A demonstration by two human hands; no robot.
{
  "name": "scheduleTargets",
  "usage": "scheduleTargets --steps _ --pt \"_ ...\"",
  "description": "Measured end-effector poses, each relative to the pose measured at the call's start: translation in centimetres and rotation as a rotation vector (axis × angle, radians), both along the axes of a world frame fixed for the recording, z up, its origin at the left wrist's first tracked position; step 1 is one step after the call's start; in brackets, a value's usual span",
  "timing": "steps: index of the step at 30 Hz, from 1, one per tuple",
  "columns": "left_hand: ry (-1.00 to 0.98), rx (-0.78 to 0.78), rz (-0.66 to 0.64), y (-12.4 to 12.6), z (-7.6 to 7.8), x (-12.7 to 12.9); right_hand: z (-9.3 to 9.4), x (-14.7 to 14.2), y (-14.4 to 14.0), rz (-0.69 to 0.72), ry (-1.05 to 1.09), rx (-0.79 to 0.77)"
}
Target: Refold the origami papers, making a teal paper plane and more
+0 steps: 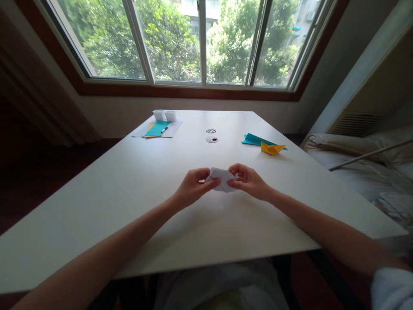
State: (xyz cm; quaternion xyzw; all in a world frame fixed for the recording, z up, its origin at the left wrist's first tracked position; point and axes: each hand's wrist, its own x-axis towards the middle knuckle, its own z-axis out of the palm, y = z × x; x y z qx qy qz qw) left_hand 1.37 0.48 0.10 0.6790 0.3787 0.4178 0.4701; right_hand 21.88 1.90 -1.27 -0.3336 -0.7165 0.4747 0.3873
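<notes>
A folded piece of white paper [222, 182] is held up between both hands, just above the near middle of the table. My left hand [193, 186] pinches its left side, thumb on the face toward me and fingers behind. On the other side my right hand [248, 181] grips the right edge the same way, thumb in front. The paper has several layers and creases; its exact shape is partly covered by the thumbs. Beyond my right hand stand a yellow paper boat [272, 149] and, behind it, a blue folded paper [258, 140].
On the white table [129, 185], far left, lie white sheets [176, 129], a blue sheet [157, 128] over a yellow one, and a pen [165, 128]. Two white folded paper boxes [170, 116] stand behind them. Round cable-hole covers [212, 139] sit mid-table. A window [203, 43] is behind.
</notes>
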Motion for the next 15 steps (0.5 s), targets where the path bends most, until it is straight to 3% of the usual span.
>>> scheduleTargets --steps 3,9,12,15 --pt "-0.035 -0.017 -0.061 0.0 0.0 0.0 0.3 0.4 0.0 -0.025 -0.11 0.137" --pt "-0.051 -0.028 -0.067 -0.1 0.1 -0.1 0.6 0.3 -0.3 0.085 -0.184 0.167" --pt "-0.102 -0.072 -0.057 0.0 0.4 -0.1 0.9 0.5 -0.3 -0.047 -0.225 0.353" --pt "-0.273 -0.323 -0.034 0.1 0.8 -0.1 1.3 1.1 -0.1 -0.241 -0.232 0.693"
